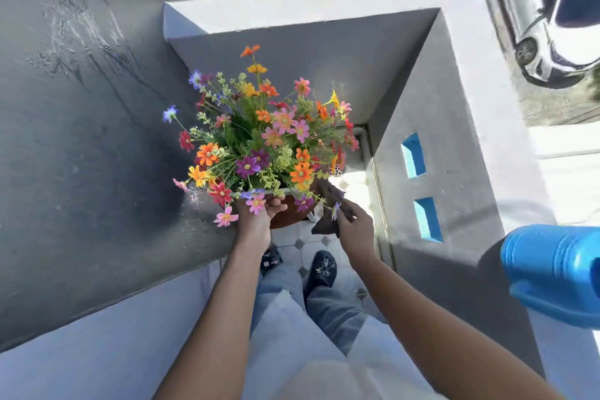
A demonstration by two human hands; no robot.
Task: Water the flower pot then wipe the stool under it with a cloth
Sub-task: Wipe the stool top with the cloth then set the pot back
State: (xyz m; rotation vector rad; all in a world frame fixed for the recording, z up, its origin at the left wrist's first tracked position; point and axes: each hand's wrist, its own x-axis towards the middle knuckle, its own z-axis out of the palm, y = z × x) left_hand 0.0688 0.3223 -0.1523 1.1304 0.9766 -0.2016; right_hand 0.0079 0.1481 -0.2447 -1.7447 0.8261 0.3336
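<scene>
A brown flower pot (pixel 285 216) full of bright mixed flowers (pixel 259 140) stands in the balcony corner. My left hand (pixel 256 221) grips the pot's near rim. My right hand (pixel 352 221) holds a dark brown cloth (pixel 328 204) beside the pot's right side. The stool is almost hidden beneath the pot; only a pale leg (pixel 312 216) shows. A blue watering can (pixel 552 273) rests on the wall ledge at the right.
Grey balcony walls (pixel 438 127) close in the corner on three sides, with blue openings at the right. Tiled floor (pixel 302 247) and my dark shoes lie below the pot. A silver car (pixel 552 10) is parked down beyond the wall.
</scene>
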